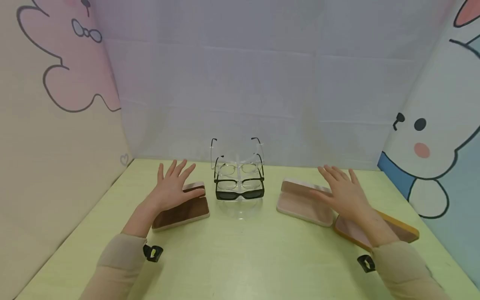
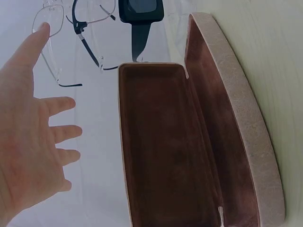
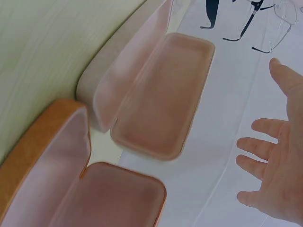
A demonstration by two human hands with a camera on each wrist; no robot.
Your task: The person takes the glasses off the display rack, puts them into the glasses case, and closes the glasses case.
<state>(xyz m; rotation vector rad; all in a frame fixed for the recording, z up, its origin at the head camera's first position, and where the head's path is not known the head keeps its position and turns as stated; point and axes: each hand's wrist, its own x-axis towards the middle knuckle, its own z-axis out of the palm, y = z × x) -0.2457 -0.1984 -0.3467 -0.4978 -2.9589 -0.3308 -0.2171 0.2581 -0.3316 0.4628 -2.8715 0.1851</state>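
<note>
Around the surface (image 1: 243, 258): at ten o'clock, left hand (image 1: 168, 195), fingers (image 1: 171, 168) apart, near open brown-lined case (image 1: 187, 213); at twelve, glasses (image 1: 252, 180) on clear stand (image 1: 241, 213); at two, open pale case (image 1: 300, 206) beside right hand (image 1: 345, 192), fingers apart; at three, open orange case (image 1: 404, 229).

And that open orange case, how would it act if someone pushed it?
The orange case would probably slide rather than roll, given its long, boxy shape. Its walls look fairly stiff, holding their shape. Its two halves might swing together, since they meet along one crease.
</note>
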